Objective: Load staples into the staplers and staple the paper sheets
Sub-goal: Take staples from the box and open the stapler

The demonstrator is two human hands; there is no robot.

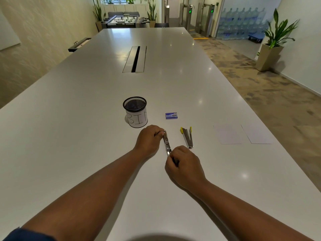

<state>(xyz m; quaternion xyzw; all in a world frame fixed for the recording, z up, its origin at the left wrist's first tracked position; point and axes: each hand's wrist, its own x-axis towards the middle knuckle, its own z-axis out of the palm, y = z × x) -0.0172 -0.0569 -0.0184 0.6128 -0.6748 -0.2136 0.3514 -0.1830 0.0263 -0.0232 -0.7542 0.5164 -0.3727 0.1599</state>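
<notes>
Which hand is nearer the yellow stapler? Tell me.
Right. The right hand sits just below-left of the yellow stapler; the left hand is farther left, beyond the silver stapler.

I count two staplers: a silver stapler (167, 144) and a yellow-tipped stapler (188, 137). One staple box (171, 115), one mesh cup (135, 111), and two paper sheets, the left sheet (228, 133) and the right sheet (257, 133).

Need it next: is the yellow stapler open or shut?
Open. The yellow stapler lies on the table with its two arms spread in a V.
</notes>
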